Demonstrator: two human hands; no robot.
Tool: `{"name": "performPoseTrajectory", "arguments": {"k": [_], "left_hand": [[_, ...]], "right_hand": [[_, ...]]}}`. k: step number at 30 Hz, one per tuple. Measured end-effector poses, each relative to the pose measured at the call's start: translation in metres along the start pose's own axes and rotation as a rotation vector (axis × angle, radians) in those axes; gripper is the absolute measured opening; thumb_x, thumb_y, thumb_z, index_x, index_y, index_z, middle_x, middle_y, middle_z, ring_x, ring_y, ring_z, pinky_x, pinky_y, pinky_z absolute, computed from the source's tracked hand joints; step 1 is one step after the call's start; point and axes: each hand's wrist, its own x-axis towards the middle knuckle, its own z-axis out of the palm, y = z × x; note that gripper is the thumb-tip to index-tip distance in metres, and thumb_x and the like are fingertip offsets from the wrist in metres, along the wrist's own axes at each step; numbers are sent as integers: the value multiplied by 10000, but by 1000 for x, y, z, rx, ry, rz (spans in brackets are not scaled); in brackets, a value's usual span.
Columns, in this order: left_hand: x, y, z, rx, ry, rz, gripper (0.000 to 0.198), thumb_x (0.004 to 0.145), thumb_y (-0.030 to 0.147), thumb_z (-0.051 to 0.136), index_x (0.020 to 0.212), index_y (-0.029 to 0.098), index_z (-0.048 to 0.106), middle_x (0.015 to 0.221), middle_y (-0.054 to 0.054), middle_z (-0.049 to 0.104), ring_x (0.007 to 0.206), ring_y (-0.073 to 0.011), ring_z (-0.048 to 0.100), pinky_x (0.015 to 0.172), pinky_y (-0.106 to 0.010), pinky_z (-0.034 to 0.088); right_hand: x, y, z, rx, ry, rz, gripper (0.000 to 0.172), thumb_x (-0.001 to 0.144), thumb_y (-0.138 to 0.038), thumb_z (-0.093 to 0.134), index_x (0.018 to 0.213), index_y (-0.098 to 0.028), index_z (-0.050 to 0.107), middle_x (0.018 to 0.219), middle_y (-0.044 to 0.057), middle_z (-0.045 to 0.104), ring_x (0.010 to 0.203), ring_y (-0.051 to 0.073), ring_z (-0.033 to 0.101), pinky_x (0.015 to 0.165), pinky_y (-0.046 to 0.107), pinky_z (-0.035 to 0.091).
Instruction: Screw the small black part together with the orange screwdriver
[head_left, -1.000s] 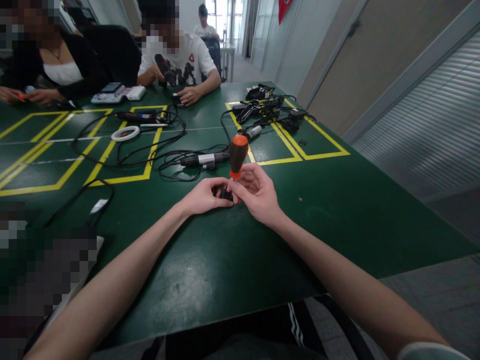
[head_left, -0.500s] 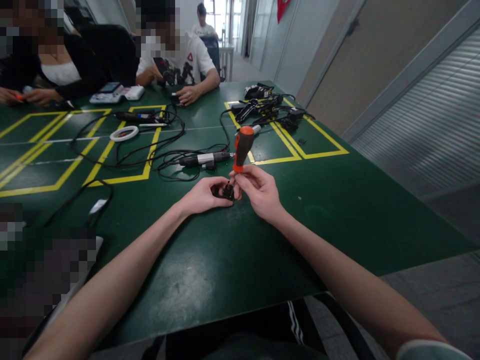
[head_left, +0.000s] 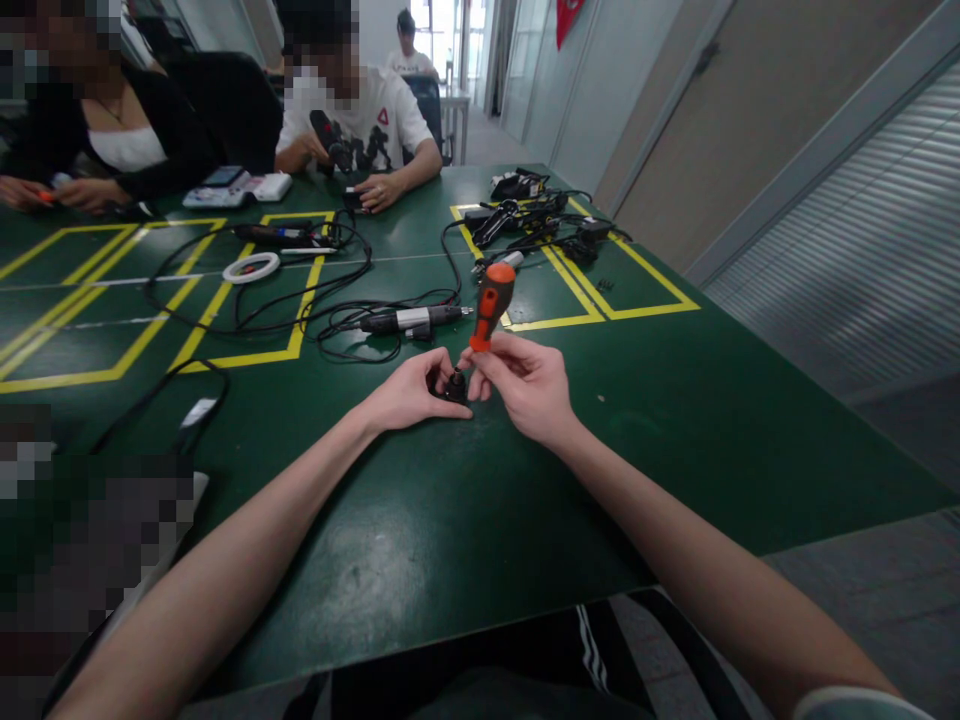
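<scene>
My right hand (head_left: pixel 531 385) pinches the lower end of a screwdriver (head_left: pixel 493 305) with an orange and dark grey handle. The handle points up and leans slightly to the right. Just left of it, my left hand (head_left: pixel 411 390) is curled round a small black part (head_left: pixel 454 386) at the green table's surface (head_left: pixel 420 520). The screwdriver's tip end is near the top of that part; whether they touch is too small to tell.
Beyond my hands lie a grey and black pen-like tool (head_left: pixel 412 319), looped cables, a white ring (head_left: pixel 251 268) and a heap of black cables and adapters (head_left: pixel 517 215). Two people sit across the table at the left; another person sits farther back.
The screwdriver handle has tilted more to the right and sits slightly lower. My right hand has shifted a little right, and my left thumb has straightened slightly along the black part.
</scene>
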Motion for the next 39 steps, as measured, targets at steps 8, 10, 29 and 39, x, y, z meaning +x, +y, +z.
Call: {"name": "performPoseTrajectory", "arguments": {"k": [8,10,29,39], "left_hand": [[1,-3,0,-9,-16,10,523,632,393,939,829,210,491,768,59,552,692,-128,502,643,-273,371],[1,-2,0,3,-6,9,526,620,399,941,822,210,494,755,66,531,683,-125,488,638,-273,365],[1,3,-1,-18,-7,11,519,590,398,951,744,202,496,693,70,548,641,-113,491,612,-254,373],[1,2,0,-16,-6,9,514,596,385,943,756,206,488,705,69,535,659,-119,487,624,-260,362]], "right_hand": [[-1,6,-1,120,-50,-70,438,897,-479,814,1187,-260,571,794,-45,749,528,91,657,516,218,567],[0,5,-2,118,-50,-82,405,904,-481,809,1144,-261,567,763,-58,728,497,80,628,487,203,538],[6,-1,-4,60,-15,-68,385,952,-601,705,992,-265,523,752,-78,661,429,62,595,390,198,418],[8,-4,0,80,-73,-57,470,951,-705,627,1027,-242,602,767,-57,579,448,52,519,410,226,411]]}}
